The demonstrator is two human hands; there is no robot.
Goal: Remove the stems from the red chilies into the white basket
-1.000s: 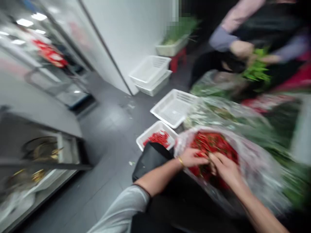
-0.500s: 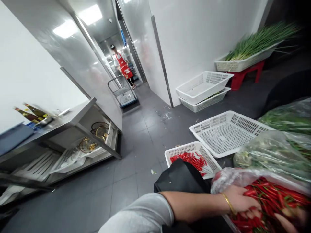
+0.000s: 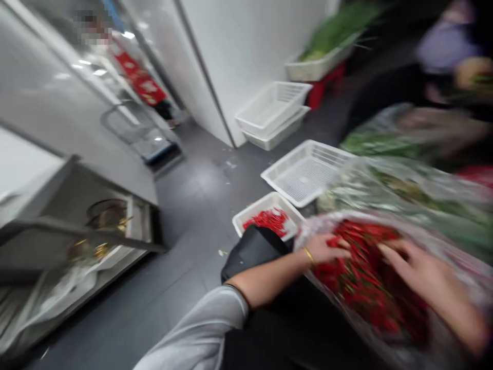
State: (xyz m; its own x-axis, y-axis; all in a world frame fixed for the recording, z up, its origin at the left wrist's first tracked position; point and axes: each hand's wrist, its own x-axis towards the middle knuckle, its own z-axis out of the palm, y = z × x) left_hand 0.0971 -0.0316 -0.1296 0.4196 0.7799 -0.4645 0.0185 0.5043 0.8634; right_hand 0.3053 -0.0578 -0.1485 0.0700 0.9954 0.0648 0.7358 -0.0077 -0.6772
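A clear plastic bag (image 3: 449,252), its mouth spread wide, holds a heap of red chillies (image 3: 362,272), some with green stems. My left hand (image 3: 327,251), with a gold bracelet at the wrist, is at the bag's near left side, its fingers closed around a few chillies. From the right, my right hand (image 3: 419,270) reaches into the heap. Its thumb and fingers are bent together on chillies; motion blur hides exactly how many. Just beyond my knee, a small white basket (image 3: 295,218) contains loose red chillies.
Beyond it lies a larger white basket (image 3: 302,180). Two stacked baskets (image 3: 265,123) stand by the wall, near greens (image 3: 335,31) on a red stool (image 3: 318,92). Bagged greens (image 3: 408,190) and another person (image 3: 447,49) are at right. A trolley (image 3: 157,146) and red-aproned person (image 3: 140,77) are in the doorway.
The view has swung right and is blurred. My left hand is now at the heap's left side, and my right hand has come fully into view. A person at right has appeared.
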